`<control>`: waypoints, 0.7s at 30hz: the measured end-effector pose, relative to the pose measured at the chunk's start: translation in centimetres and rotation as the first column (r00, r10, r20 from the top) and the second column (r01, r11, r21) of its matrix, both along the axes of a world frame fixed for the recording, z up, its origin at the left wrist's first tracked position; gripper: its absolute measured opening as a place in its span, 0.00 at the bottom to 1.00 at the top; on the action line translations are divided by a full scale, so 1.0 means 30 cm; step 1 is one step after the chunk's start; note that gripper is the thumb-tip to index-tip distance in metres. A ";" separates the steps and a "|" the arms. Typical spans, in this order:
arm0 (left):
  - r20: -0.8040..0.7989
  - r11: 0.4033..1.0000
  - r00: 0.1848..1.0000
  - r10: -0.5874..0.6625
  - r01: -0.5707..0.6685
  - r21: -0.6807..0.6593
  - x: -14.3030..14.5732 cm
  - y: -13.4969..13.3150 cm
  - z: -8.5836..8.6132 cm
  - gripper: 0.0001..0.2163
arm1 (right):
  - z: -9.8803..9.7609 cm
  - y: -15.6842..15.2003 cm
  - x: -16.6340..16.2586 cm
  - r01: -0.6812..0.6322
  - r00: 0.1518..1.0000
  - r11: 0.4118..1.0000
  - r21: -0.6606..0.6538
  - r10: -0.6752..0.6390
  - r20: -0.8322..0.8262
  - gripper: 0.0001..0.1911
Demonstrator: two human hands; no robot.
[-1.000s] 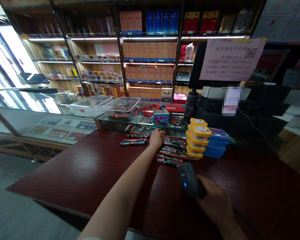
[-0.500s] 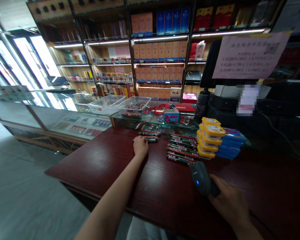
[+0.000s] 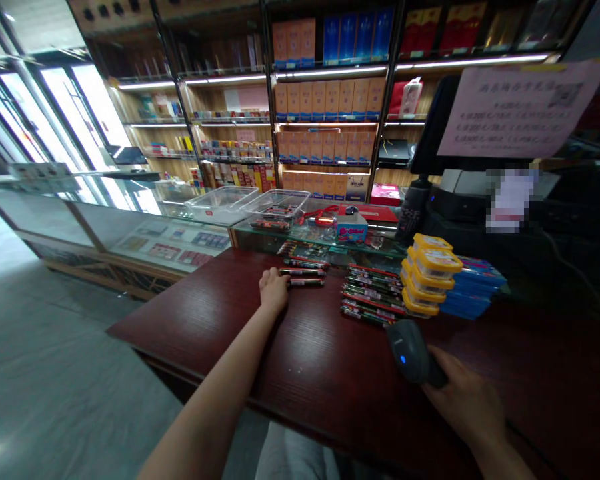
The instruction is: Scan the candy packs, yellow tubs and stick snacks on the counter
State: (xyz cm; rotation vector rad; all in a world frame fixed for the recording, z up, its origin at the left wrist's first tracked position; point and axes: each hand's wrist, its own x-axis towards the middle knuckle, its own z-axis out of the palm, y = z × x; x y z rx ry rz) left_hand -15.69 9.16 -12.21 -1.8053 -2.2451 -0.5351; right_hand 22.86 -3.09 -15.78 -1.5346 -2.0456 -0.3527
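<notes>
My left hand (image 3: 273, 291) reaches across the dark red counter (image 3: 220, 327), its fingers curled on the left end of a long thin packet (image 3: 304, 282) in a small stack. To the right of that stack lies a row of several similar red and green packets (image 3: 371, 297). My right hand (image 3: 464, 401) grips a black barcode scanner (image 3: 411, 352) with a blue light, its head pointing toward the packets.
Yellow-lidded tubs (image 3: 429, 273) and blue packs (image 3: 473, 288) stand stacked at the right. Behind are a glass display case (image 3: 170, 230), clear trays (image 3: 275, 203), a black till with a screen (image 3: 485, 207) and shelves of boxes (image 3: 325, 100).
My left hand left the row of packets and moved left to the small stack, where it stays. The scanner hand has hardly moved.
</notes>
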 end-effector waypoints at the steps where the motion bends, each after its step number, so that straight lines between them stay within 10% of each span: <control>1: -0.003 1.000 1.000 -0.021 0.021 -0.016 -0.002 -0.004 -0.002 0.09 | -0.001 0.000 0.000 -0.010 1.000 1.000 0.004 0.010 -0.005 0.15; 14: 0.368 0.990 0.922 -0.118 0.081 0.114 0.198 -0.027 -0.032 0.11 | 0.040 -0.018 -0.028 -0.077 0.980 0.990 -0.120 0.053 -0.194 0.17; 21: 0.463 0.976 0.862 -0.207 0.149 0.159 0.225 -0.029 -0.062 0.13 | 0.171 -0.046 -0.148 -0.380 0.702 0.886 -0.265 0.089 -0.707 0.21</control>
